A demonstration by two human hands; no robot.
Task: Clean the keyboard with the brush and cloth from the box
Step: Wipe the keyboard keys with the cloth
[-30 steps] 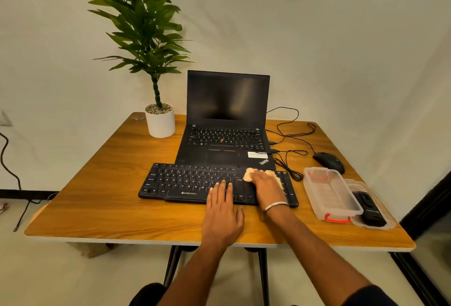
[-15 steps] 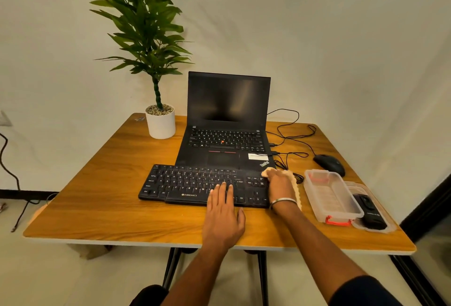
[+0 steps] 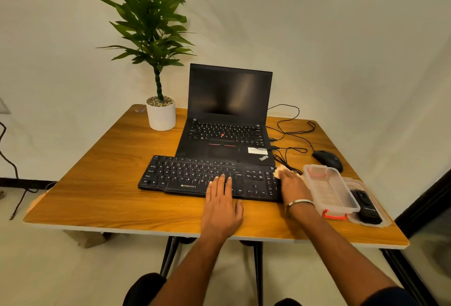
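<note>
A black keyboard [image 3: 190, 175] lies across the front of the wooden table [image 3: 102, 193]. My left hand [image 3: 220, 204] rests flat on its front edge near the space bar, fingers straight. My right hand [image 3: 291, 185] presses a pale yellow cloth [image 3: 280, 171] at the keyboard's right end; most of the cloth is hidden under the hand. A clear plastic box [image 3: 329, 191] with a red clasp stands open just right of that hand. Its lid [image 3: 379, 222] lies beside it with a black brush-like tool [image 3: 366, 205] on it.
An open black laptop [image 3: 229, 120] sits behind the keyboard. A potted plant [image 3: 161, 113] stands at the back left. A black mouse [image 3: 327, 159] and loose cables [image 3: 290, 132] lie at the back right. The table's edge runs close behind my wrists.
My right hand has slid the cloth rightwards along the keyboard, from the keys near the middle right to its right end. The left hand has stayed put.
</note>
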